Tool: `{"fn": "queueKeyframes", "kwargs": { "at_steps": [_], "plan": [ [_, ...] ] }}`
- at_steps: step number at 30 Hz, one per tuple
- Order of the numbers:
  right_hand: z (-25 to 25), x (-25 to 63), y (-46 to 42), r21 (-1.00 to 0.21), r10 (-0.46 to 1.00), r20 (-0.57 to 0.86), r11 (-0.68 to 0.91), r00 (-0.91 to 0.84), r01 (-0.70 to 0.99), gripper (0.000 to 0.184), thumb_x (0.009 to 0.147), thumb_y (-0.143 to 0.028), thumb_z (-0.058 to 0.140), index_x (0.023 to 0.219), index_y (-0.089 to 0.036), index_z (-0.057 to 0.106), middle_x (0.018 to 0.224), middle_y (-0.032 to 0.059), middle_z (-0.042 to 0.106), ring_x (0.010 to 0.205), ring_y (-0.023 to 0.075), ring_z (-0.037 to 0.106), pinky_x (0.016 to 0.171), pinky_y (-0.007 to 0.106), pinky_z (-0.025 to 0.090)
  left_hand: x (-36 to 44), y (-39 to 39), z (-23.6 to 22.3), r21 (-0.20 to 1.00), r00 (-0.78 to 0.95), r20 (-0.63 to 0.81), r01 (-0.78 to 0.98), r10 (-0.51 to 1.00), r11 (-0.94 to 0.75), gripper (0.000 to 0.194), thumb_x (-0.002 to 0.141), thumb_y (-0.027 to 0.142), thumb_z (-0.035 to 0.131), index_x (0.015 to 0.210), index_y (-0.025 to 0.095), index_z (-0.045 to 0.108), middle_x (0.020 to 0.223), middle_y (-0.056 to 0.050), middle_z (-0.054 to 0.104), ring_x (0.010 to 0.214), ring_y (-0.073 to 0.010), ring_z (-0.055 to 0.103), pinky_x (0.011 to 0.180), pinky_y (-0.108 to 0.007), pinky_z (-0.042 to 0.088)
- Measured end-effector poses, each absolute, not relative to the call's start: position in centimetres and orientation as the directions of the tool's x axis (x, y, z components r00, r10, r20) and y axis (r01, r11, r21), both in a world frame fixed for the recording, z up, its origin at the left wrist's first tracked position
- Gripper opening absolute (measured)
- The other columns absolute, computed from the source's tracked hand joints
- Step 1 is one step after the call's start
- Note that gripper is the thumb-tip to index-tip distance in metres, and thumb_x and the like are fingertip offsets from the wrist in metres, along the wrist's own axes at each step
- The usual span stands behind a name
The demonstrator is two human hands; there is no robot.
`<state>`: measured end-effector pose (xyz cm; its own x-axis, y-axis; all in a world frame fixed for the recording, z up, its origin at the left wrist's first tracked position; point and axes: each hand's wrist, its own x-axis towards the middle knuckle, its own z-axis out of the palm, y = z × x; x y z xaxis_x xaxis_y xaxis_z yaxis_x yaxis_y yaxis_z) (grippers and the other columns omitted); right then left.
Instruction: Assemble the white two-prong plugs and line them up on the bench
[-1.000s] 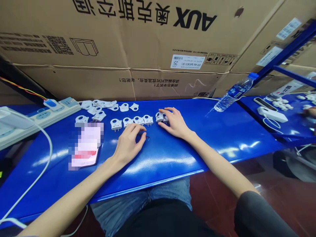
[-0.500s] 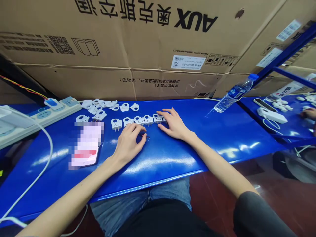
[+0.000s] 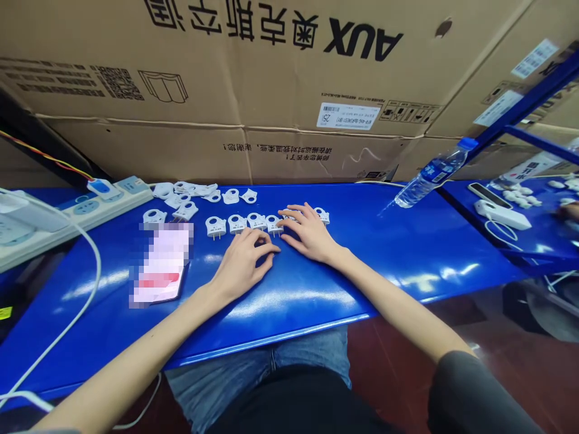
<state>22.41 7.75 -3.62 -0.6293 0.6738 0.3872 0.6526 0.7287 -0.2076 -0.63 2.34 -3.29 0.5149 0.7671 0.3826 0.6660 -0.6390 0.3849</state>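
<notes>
A: Row of white plugs [image 3: 246,223] at frame centre on the blue bench [image 3: 407,247]. Left hand [image 3: 242,265] curled, fingertips pinched narrow, contents hidden. Right hand [image 3: 307,232] flat, fingers spread over the row's right end, gripping nothing.

B: Handling?

A: Probably light, rigid plastic, a bit slick; pinch the body's sides, avoid the prongs. Loose plug pile [image 3: 190,196] upper left, phone [image 3: 160,265] left, tilted water bottle [image 3: 434,172] right. Nothing blocks reach.

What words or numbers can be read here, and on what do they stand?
"AUX", upside down, with inverted Chinese characters beside it: cardboard box.
"25", inverted: white label on that box.
Small print on the label, the box's lower line of characters, the water bottle wrap: too small to read.
Phone screen: blurred out.
</notes>
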Motion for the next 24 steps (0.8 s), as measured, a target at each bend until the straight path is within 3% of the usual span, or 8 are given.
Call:
{"fn": "queueKeyframes", "kwargs": {
  "at_steps": [9,15,19,24],
  "plan": [
    [-3.3,22.2,7.5,-0.239,0.619,0.473,0.775,-0.627,0.585,0.015,0.099,-0.031,0.06,0.111,-0.024,0.065,0.136,0.0071,0.067,0.136,0.0278,0.052,0.124,0.059,0.029,-0.6,2.4,-3.0,0.405,0.528,0.351,0.659,0.773,-0.634,0.017,0.096,0.022,0.055,0.097,0.025,0.071,0.107,-0.006,0.067,0.103,-0.0247,0.058,0.095,-0.044,0.05],
    [-2.6,22.5,7.2,-0.267,0.627,0.555,0.757,-0.547,0.597,0.016,0.099,-0.028,0.056,0.11,-0.022,0.065,0.152,0.0131,0.054,0.138,0.0289,0.05,0.117,0.054,0.041,-0.3,2.2,-2.7,0.442,0.508,0.412,0.615,0.757,-0.653,0.015,0.099,0.022,0.049,0.1,0.022,0.064,0.102,-0.005,0.068,0.1,-0.024,0.059,0.091,-0.041,0.05],
    [-2.3,22.8,7.2,-0.27,0.604,0.535,0.785,-0.591,0.558,0.015,0.097,-0.025,0.057,0.109,-0.022,0.066,0.145,0.0102,0.062,0.135,0.028,0.052,0.113,0.051,0.045,-0.2,2.1,-2.5,0.484,0.436,0.483,0.59,0.759,-0.646,0.013,0.101,0.02,0.048,0.101,0.021,0.061,0.095,-0.004,0.067,0.093,-0.0214,0.06,0.087,-0.037,0.05],
    [-2.2,22.7,7.0,-0.243,0.583,0.468,0.808,-0.664,0.537,0.019,0.096,-0.023,0.057,0.112,-0.023,0.067,0.145,0.0095,0.061,0.132,0.03,0.053,0.108,0.053,0.047,-0.3,2.4,-2.3,0.53,0.316,0.538,0.595,0.782,-0.605,0.02,0.101,0.02,0.048,0.107,0.022,0.067,0.098,-0.005,0.067,0.096,-0.0205,0.062,0.087,-0.036,0.051]
  ]
}}
